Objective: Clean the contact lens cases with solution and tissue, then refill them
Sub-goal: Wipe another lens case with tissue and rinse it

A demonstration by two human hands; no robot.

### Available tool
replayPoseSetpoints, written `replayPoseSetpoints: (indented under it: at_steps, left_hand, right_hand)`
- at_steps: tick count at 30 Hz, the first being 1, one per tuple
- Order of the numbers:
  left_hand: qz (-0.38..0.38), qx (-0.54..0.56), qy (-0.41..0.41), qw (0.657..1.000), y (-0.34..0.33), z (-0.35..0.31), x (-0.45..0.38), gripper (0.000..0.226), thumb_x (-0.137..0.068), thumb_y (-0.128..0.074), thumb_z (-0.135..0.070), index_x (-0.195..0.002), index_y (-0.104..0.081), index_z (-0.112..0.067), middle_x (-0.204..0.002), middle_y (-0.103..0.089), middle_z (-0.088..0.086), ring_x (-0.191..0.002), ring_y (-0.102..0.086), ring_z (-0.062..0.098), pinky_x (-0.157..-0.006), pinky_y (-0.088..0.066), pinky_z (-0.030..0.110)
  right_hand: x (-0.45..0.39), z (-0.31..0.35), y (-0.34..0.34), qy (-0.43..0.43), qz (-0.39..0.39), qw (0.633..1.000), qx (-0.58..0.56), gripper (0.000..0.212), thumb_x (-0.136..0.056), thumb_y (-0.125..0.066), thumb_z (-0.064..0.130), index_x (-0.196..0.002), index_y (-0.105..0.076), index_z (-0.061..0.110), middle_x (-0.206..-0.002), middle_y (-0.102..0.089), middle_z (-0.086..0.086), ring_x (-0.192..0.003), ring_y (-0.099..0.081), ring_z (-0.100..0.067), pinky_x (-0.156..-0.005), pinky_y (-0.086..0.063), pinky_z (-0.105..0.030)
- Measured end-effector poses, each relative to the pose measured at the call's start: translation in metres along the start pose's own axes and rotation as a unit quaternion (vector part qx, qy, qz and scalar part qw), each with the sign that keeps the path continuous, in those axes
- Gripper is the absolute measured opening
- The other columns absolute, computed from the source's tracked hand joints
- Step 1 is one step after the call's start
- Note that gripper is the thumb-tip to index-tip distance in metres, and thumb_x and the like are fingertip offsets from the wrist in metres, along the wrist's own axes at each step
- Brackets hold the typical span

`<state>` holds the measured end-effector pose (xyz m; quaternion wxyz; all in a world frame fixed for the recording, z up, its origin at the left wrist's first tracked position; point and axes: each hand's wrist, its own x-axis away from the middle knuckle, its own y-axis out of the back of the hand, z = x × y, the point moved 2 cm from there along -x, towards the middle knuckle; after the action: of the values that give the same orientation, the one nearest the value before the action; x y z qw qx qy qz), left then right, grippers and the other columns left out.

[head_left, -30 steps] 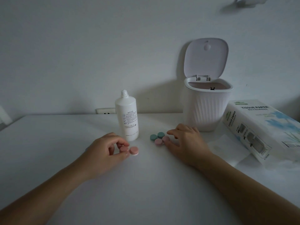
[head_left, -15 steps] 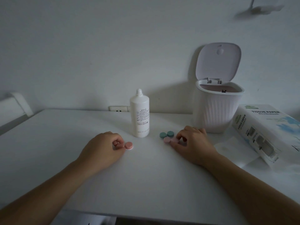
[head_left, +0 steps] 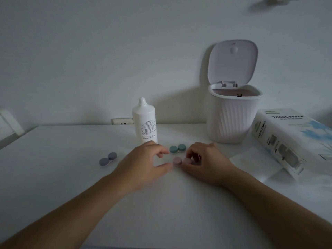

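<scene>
Right hand (head_left: 203,163) pinches pink lens case (head_left: 182,161) just before solution bottle (head_left: 144,123); left hand (head_left: 143,164) loose, blurred, empty. Risk: light case skids when cap twisted.

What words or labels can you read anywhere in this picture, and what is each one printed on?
"TISSUE PAPER": on the top face of the tissue box, in dark capitals.
"TISSUE PAPER": again down the box's end face, running sideways.
Smaller line under the top heading, and the green logo above it: too blurred to read.
Label on the white solution bottle: several lines of fine print and small symbols, too small to read.
Trash bin, contact lens cases: no text visible.
</scene>
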<state>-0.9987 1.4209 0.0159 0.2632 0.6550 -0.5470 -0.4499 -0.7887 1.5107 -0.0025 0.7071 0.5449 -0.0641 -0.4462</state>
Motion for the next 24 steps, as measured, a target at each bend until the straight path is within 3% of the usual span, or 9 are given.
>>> replayPoseSetpoints:
  at_steps: [2, 3, 4, 6, 10, 15, 18, 24]
  left_hand:
    - [0.061, -0.012, -0.009, 0.998, -0.012, -0.009, -0.015, 0.062, -0.066, -0.054, -0.081, -0.120, -0.057, -0.050, -0.108, -0.054, -0.031, -0.077, -0.056, -0.001, -0.076, -0.050, 0.031]
    - [0.079, -0.010, -0.022, 0.997, -0.016, -0.011, -0.022, 0.063, -0.066, -0.056, -0.078, -0.122, -0.058, -0.048, -0.108, -0.054, -0.030, -0.079, -0.056, -0.004, -0.076, -0.048, 0.023]
    - [0.089, 0.000, -0.041, 0.995, -0.019, -0.015, -0.027, 0.060, -0.068, -0.061, -0.072, -0.120, -0.063, -0.042, -0.104, -0.054, -0.031, -0.078, -0.056, -0.010, -0.072, -0.042, 0.012]
    - [0.108, 0.016, -0.075, 0.991, -0.022, -0.018, -0.035, 0.041, -0.075, -0.074, -0.054, -0.110, -0.071, -0.034, -0.093, -0.053, -0.035, -0.075, -0.052, -0.018, -0.064, -0.036, 0.006]
    - [0.095, 0.060, -0.082, 0.990, -0.028, -0.012, -0.037, 0.027, -0.079, -0.083, -0.038, -0.104, -0.075, -0.031, -0.090, -0.054, -0.043, -0.071, -0.055, -0.011, -0.064, -0.038, 0.008]
    - [0.038, 0.098, -0.062, 0.993, -0.040, -0.007, -0.029, 0.021, -0.077, -0.083, -0.041, -0.094, -0.075, -0.031, -0.082, -0.060, -0.019, -0.072, -0.055, -0.006, -0.060, -0.037, 0.010]
    - [0.049, 0.110, -0.052, 0.991, -0.041, -0.006, -0.030, 0.022, -0.077, -0.084, -0.041, -0.094, -0.074, -0.031, -0.079, -0.058, -0.019, -0.072, -0.055, -0.007, -0.061, -0.038, 0.009]
    - [0.067, 0.115, -0.062, 0.989, -0.042, -0.004, -0.033, 0.018, -0.078, -0.084, -0.039, -0.088, -0.073, -0.030, -0.078, -0.059, -0.013, -0.067, -0.054, -0.003, -0.058, -0.039, 0.013]
  right_hand:
    - [0.002, -0.001, 0.002, -0.006, -0.010, 0.999, -0.040, 0.036, -0.078, -0.060, 0.059, -0.075, -0.058, 0.023, -0.068, -0.055, 0.007, -0.062, -0.052, -0.011, -0.067, -0.031, -0.025]
    - [0.004, -0.002, 0.003, -0.007, -0.011, 0.999, -0.053, 0.033, -0.079, -0.064, 0.054, -0.075, -0.059, 0.022, -0.067, -0.054, 0.007, -0.061, -0.051, -0.011, -0.066, -0.030, -0.023]
    - [0.005, -0.003, 0.004, -0.008, -0.008, 0.998, -0.063, 0.029, -0.079, -0.068, 0.050, -0.075, -0.060, 0.022, -0.067, -0.054, 0.008, -0.061, -0.050, -0.010, -0.066, -0.029, -0.021]
    - [0.007, -0.004, 0.006, -0.012, 0.005, 0.996, -0.084, 0.026, -0.079, -0.074, 0.045, -0.075, -0.061, 0.022, -0.067, -0.054, 0.007, -0.061, -0.049, -0.007, -0.060, -0.030, -0.015]
    - [0.007, -0.006, 0.011, -0.017, 0.026, 0.995, -0.094, 0.026, -0.078, -0.076, 0.046, -0.075, -0.063, 0.024, -0.068, -0.057, 0.003, -0.060, -0.049, -0.004, -0.052, -0.036, -0.015]
    - [0.005, -0.008, 0.012, -0.034, 0.042, 0.995, -0.082, 0.028, -0.077, -0.073, 0.052, -0.075, -0.062, 0.027, -0.069, -0.059, 0.013, -0.056, -0.049, -0.002, -0.051, -0.037, -0.014]
    - [0.006, -0.009, 0.010, -0.046, 0.057, 0.994, -0.079, 0.031, -0.076, -0.072, 0.057, -0.076, -0.064, 0.027, -0.070, -0.060, 0.022, -0.055, -0.050, 0.000, -0.050, -0.037, -0.011]
    - [0.007, -0.006, 0.009, -0.046, 0.064, 0.994, -0.076, 0.021, -0.080, -0.077, 0.045, -0.076, -0.065, 0.028, -0.064, -0.058, 0.025, -0.053, -0.050, 0.001, -0.050, -0.037, -0.009]
